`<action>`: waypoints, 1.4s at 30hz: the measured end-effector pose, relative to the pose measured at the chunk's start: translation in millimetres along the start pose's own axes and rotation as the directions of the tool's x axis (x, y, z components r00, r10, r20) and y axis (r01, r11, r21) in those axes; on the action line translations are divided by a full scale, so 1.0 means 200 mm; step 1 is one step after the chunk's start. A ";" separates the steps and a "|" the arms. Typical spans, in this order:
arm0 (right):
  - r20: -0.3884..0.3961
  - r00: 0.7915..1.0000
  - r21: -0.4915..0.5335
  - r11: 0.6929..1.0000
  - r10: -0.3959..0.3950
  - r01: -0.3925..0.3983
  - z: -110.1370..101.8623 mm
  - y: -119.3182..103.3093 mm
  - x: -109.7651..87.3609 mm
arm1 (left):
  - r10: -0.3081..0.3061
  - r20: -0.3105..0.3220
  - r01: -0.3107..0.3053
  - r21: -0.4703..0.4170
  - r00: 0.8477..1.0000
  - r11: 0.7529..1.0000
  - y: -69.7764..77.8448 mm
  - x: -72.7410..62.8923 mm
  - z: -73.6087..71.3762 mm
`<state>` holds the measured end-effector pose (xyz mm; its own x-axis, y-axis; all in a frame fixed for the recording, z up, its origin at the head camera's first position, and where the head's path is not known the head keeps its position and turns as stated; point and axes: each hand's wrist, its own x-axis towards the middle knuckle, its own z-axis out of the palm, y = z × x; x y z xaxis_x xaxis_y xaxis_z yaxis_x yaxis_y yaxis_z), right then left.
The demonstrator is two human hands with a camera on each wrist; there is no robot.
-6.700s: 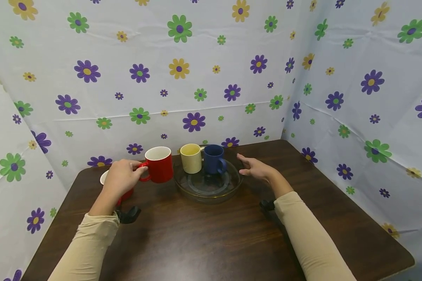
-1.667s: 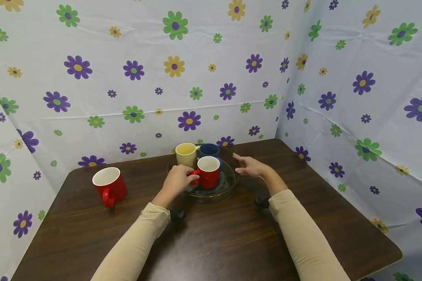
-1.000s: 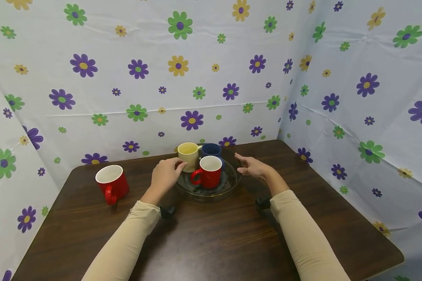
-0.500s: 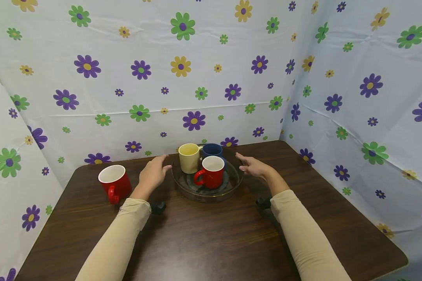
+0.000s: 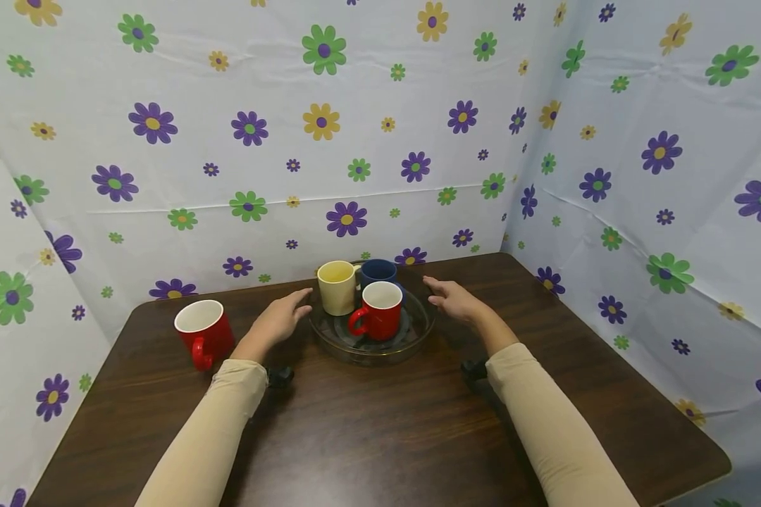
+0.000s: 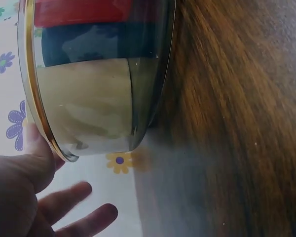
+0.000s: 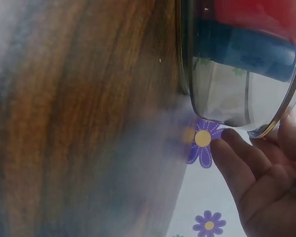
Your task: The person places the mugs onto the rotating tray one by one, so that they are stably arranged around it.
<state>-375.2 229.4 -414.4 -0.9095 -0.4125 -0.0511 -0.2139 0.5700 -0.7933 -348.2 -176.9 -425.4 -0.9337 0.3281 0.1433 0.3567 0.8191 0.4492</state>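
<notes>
A round clear glass bowl (image 5: 368, 358) with a gold rim stands on the table. Inside it sit a yellow mug (image 5: 338, 294), a blue mug (image 5: 378, 270) behind, and a red mug (image 5: 382, 317) in front, its handle towards the left. My left hand (image 5: 275, 320) is at the bowl's left side, fingers spread and fairly straight. In the left wrist view its thumb (image 6: 33, 143) lies right at the gold rim. On the opposite side my right hand (image 5: 458, 303) has its fingers extended beside the wall, thumb (image 7: 292, 132) at the rim in the right wrist view.
A second red mug (image 5: 204, 334), white inside, stands on the brown table (image 5: 355, 436) left of my left hand, its handle towards me. A flower-print sheet (image 5: 260, 84) hangs close behind the bowl and along both sides.
My left hand has carried the red mug into the bowl, let go of its handle, and moved left to the bowl's rim. The right hand has stayed at the right rim.
</notes>
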 end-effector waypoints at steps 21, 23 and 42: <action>0.052 0.999 -0.071 0.997 -0.015 0.018 -0.01 -0.05 -0.12 | 0.012 -0.016 -0.013 -0.088 1.000 0.996 0.06 -0.07 -0.01; 0.061 0.998 -0.108 0.994 0.003 0.003 0.00 -0.06 -0.12 | 0.019 -0.030 -0.021 -0.078 0.999 0.997 0.08 -0.08 0.00; 0.013 0.998 -0.252 0.966 0.066 -0.060 0.04 -0.10 -0.14 | -0.027 0.003 0.027 -0.134 1.000 0.991 0.11 -0.12 -0.03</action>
<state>-342.7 223.8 -401.6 -0.9168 -0.3834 -0.1114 -0.2415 0.7548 -0.6099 -317.0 -169.5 -413.7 -0.9428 0.3073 0.1288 0.3242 0.7570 0.5673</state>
